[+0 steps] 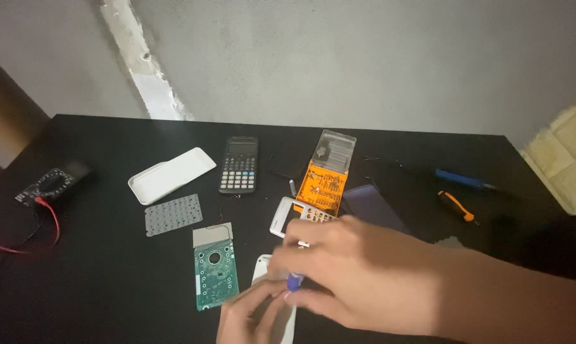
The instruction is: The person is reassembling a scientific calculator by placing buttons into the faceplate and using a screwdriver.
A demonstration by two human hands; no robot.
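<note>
Basically right hand (pixel 358 274) pinches blue-tipped driver (pixel 294 280) just right of green circuit board (pixel 215 267), left hand (pixel 253 315) steadying white back shell (pixel 262 264); keep driver upright, press lightly.

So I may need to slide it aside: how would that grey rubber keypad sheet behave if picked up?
The keypad sheet looks thin and flat, so probably floppy and very light. Its rubbery surface would likely grip the black table rather than slide. It is unlikely to roll.
</note>
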